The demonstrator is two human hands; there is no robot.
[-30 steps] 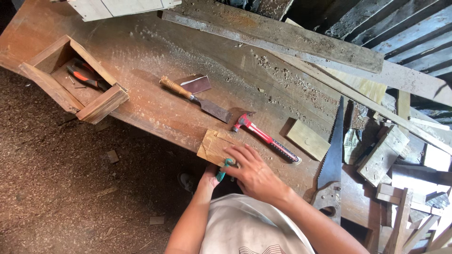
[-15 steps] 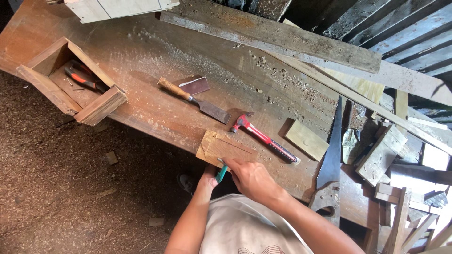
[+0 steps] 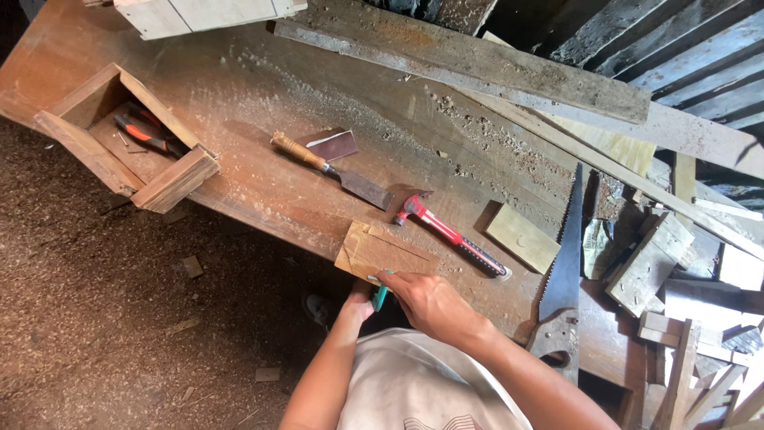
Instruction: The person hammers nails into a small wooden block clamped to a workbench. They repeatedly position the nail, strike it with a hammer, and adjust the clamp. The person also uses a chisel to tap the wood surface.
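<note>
A small flat wooden piece (image 3: 380,248) with pencil lines lies at the near edge of the worn workbench (image 3: 263,95). My right hand (image 3: 426,304) sits at the piece's near edge, with its fingertips on the wood beside the top of a teal-handled tool (image 3: 380,297). My left hand (image 3: 359,301) is just below the bench edge, closed around the lower part of that teal tool. What kind of tool it is stays hidden by the hands.
A red-handled hammer (image 3: 450,233), a wooden-handled chisel (image 3: 330,169) and a dark sanding block (image 3: 333,145) lie behind the piece. A handsaw (image 3: 561,275) and a wood offcut (image 3: 522,237) are to the right. An open wooden box (image 3: 171,179) holds pliers (image 3: 143,135). Scrap planks pile up right.
My right hand has slid back off the top of the wooden piece to its near edge. The teal tool has come down towards the bench edge with it.
</note>
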